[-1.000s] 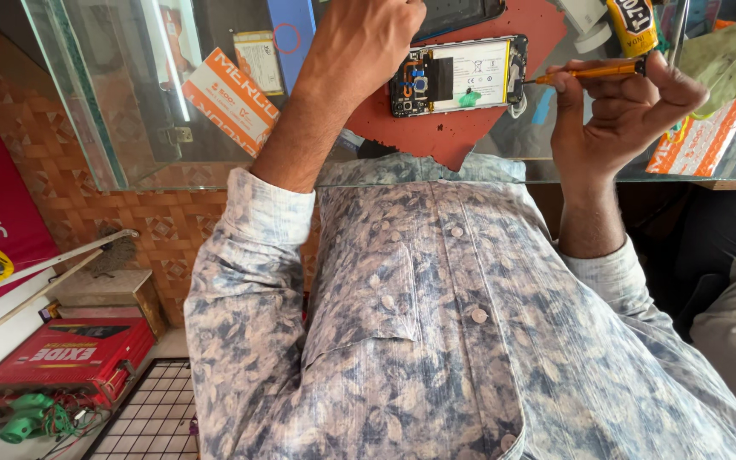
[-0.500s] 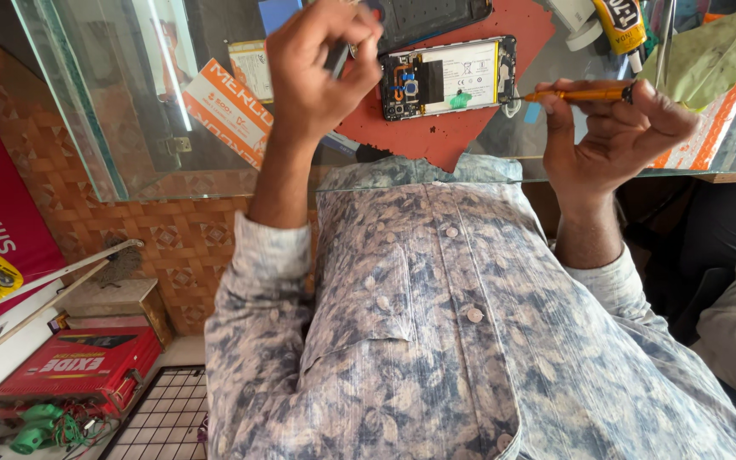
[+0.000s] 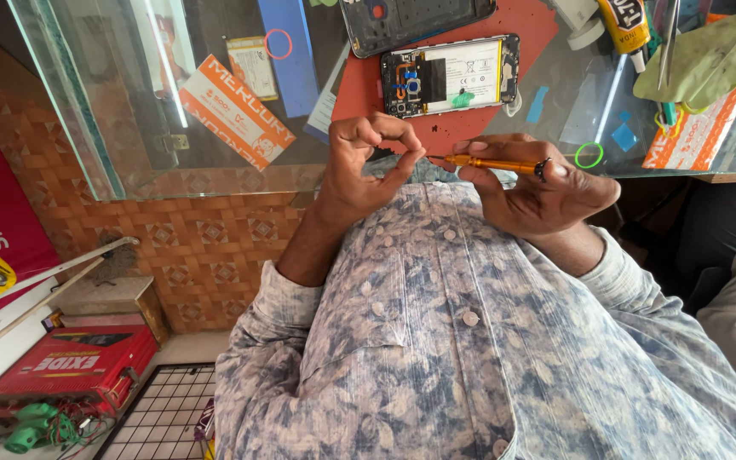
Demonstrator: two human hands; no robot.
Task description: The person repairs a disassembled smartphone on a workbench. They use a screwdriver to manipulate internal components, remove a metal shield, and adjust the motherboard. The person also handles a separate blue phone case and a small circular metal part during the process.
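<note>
Although the left hand [image 3: 359, 175] has its thumb and forefinger pinched together near the screwdriver's tip, whatever sits between those fingers [image 3: 404, 166] is too small to make out. Right hand [image 3: 538, 192] is curled around an orange-handled screwdriver [image 3: 491, 164], which lies level above the shirt front, just this side of the glass tabletop [image 3: 129, 128]. Beyond both hands an opened phone [image 3: 451, 75] rests on a red mat [image 3: 530, 38], its battery and circuit board showing; a second dark phone shell [image 3: 415, 19] is cut off by the upper edge. An orange rectangular card [image 3: 233, 111] and a blue strip [image 3: 287, 55] lie under the glass at left. A yellow-and-black glue tube [image 3: 625, 24] is cropped at top right, beside a green cloth [image 3: 709, 55]. Down on the floor at lower left sits a red box [image 3: 70, 370].
</note>
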